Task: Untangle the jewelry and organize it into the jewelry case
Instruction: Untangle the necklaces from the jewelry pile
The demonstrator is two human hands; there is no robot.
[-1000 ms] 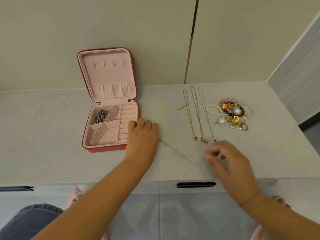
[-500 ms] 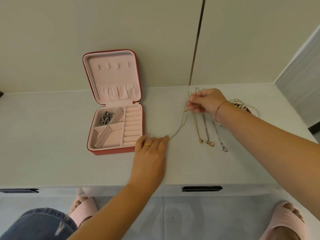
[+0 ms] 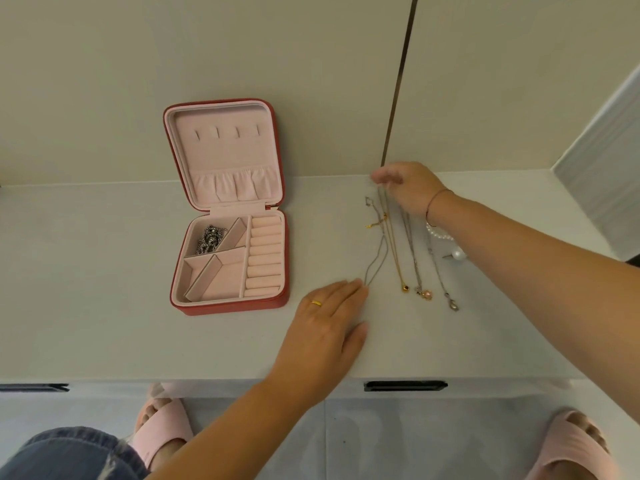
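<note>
The red jewelry case (image 3: 228, 304) lies open on the left of the counter, lid upright, with a sparkly silver piece (image 3: 209, 239) in its back-left compartment. A thin silver chain (image 3: 376, 259) lies doubled on the counter to the right of the case. My left hand (image 3: 325, 320) rests flat, fingertips touching the chain's near end. My right hand (image 3: 407, 188) is at the far ends of the laid-out necklaces, its fingertips blurred. The gold necklace (image 3: 396, 268) and two silver pendant necklaces (image 3: 415, 271) (image 3: 441, 282) lie straight, side by side.
A pearl bracelet (image 3: 438, 234) and a large pearl (image 3: 459, 254) peek out beside my right forearm, which hides the remaining jewelry pile. The wall stands right behind the counter. A drawer handle (image 3: 405, 385) sits below the front edge.
My right hand carried the thin chain's far end up beside the necklaces, then moved further back. The chain now lies slack on the counter. My left hand stayed on its near end.
</note>
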